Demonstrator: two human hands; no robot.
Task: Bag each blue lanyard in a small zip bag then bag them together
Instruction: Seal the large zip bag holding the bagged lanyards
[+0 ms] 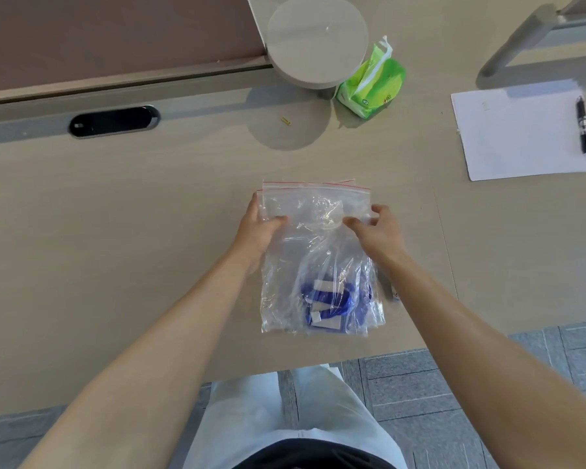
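Beyond the fingertips of the left hand and the right hand, a bare strip of table runs up to the paper clip, lamp base and tissue pack. Left of the left fingers the tabletop lies open as far as the cable slot. Right of the right fingers, passage is free until the paper sheet with its pen.

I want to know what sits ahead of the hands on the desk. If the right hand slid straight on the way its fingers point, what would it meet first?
The right hand points up and left across the large zip bag, which it already grips. Past the bag's red zip edge comes bare table, then probably the yellow paper clip, though depth is unclear.
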